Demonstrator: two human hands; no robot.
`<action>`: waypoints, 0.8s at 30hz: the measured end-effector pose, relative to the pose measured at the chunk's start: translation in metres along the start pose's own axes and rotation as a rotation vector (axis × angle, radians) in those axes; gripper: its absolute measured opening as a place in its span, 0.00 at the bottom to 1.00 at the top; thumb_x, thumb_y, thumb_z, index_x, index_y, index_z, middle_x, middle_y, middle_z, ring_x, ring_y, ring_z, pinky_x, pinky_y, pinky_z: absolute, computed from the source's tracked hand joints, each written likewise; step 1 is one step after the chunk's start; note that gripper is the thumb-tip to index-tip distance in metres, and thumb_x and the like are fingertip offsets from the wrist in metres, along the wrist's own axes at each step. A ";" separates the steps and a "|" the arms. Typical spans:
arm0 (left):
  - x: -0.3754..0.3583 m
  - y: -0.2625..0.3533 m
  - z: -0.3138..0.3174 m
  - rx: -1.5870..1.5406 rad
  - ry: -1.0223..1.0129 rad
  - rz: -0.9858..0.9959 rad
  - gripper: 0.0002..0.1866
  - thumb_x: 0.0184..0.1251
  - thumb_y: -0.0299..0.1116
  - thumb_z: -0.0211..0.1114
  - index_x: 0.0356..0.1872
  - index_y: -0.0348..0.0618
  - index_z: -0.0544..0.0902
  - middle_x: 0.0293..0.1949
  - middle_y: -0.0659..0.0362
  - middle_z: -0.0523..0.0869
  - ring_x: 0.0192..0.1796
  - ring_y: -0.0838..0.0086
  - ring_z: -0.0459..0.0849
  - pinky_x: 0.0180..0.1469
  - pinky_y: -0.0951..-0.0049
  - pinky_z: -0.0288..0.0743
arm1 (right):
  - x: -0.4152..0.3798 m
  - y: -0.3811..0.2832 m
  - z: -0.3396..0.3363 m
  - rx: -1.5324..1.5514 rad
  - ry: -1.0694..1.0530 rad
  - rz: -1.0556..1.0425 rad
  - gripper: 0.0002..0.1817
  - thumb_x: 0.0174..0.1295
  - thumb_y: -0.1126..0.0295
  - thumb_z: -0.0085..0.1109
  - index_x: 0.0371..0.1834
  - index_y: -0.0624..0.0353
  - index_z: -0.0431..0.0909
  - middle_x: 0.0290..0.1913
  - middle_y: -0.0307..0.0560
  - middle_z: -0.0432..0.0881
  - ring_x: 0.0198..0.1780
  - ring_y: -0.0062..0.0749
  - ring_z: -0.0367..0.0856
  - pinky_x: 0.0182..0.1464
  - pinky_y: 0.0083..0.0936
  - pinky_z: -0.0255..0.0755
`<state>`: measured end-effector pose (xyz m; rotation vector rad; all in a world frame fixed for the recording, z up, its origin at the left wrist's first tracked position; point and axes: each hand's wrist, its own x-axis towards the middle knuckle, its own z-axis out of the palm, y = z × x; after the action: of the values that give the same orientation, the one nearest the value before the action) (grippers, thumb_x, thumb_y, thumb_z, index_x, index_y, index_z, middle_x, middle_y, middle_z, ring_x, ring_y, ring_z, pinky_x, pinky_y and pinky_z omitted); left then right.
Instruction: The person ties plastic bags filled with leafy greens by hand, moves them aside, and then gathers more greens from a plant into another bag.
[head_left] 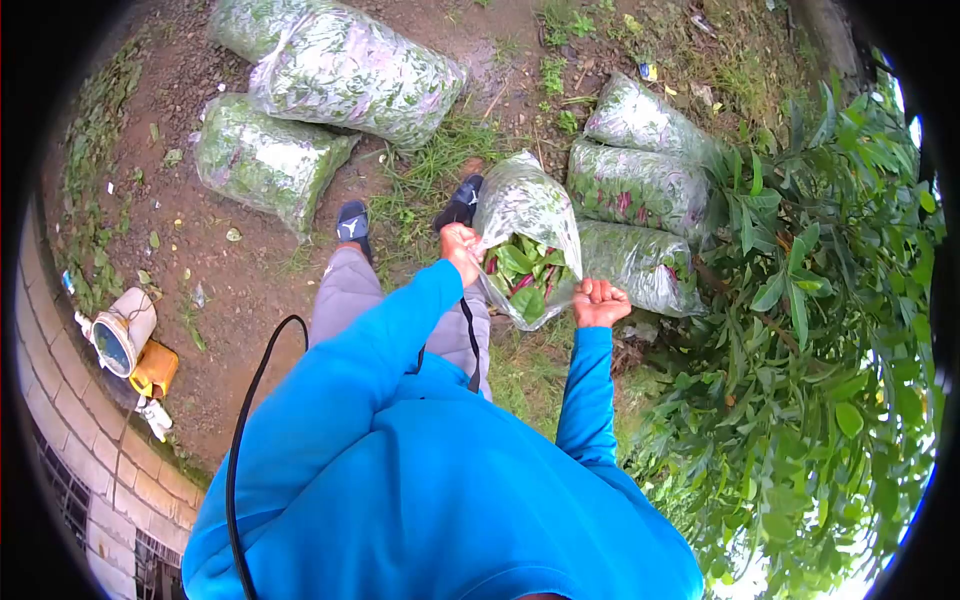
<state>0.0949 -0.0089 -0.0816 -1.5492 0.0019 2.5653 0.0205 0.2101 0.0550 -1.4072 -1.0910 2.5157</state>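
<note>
A clear plastic bag [528, 190] stuffed with leafy greens stands in front of me, its mouth turned toward me. Broad green leaves with reddish-purple stems [522, 268] show through the opening. On the left side of the mouth, my left hand [462, 252] is closed on the bag's rim. My right hand [601, 301] grips the rim on the opposite side, fingers curled in. Between the two hands the plastic is held apart.
Several filled bags lie on the ground: a large one [355, 75] and others at upper left, and a stack [640, 190] at right. A leafy bush [790, 330] crowds the right side. A white bucket [122, 330] and yellow container [155, 368] sit by the paved edge at left.
</note>
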 end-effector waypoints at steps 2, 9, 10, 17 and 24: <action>-0.037 0.006 0.013 0.038 -0.013 -0.011 0.08 0.41 0.33 0.52 0.14 0.53 0.61 0.16 0.65 0.64 0.17 0.73 0.62 0.22 0.72 0.54 | -0.027 -0.008 -0.010 0.007 -0.013 -0.029 0.13 0.33 0.67 0.45 0.06 0.47 0.50 0.09 0.34 0.50 0.11 0.26 0.44 0.21 0.27 0.50; -0.143 0.036 0.033 0.044 -0.124 -0.052 0.08 0.38 0.33 0.53 0.13 0.52 0.61 0.16 0.64 0.62 0.18 0.72 0.62 0.24 0.72 0.55 | -0.117 -0.018 0.007 -0.042 -0.161 -0.055 0.13 0.35 0.67 0.46 0.06 0.47 0.50 0.09 0.35 0.50 0.11 0.27 0.47 0.23 0.27 0.52; -0.151 0.041 0.031 0.049 -0.156 -0.044 0.08 0.37 0.33 0.53 0.13 0.52 0.61 0.15 0.64 0.62 0.17 0.71 0.62 0.24 0.72 0.56 | -0.121 -0.018 0.012 -0.072 -0.158 -0.031 0.14 0.34 0.65 0.46 0.06 0.47 0.49 0.08 0.35 0.48 0.12 0.27 0.47 0.24 0.28 0.52; -0.182 0.081 -0.024 0.020 -0.158 0.032 0.12 0.41 0.33 0.52 0.09 0.55 0.58 0.12 0.65 0.60 0.15 0.73 0.61 0.20 0.72 0.53 | -0.145 0.038 0.024 -0.104 -0.390 0.188 0.15 0.40 0.65 0.46 0.07 0.48 0.50 0.10 0.35 0.49 0.13 0.26 0.48 0.24 0.27 0.54; -0.090 0.108 -0.132 0.087 0.197 0.408 0.09 0.47 0.38 0.53 0.17 0.50 0.65 0.18 0.62 0.66 0.21 0.69 0.67 0.23 0.68 0.61 | -0.095 0.167 0.000 -0.372 -0.454 0.277 0.15 0.43 0.67 0.42 0.06 0.49 0.50 0.09 0.37 0.51 0.12 0.29 0.48 0.25 0.30 0.56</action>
<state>0.2384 -0.1365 -0.0721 -1.9282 0.4929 2.6345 0.1217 0.0500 0.0229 -1.1416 -1.6098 3.0549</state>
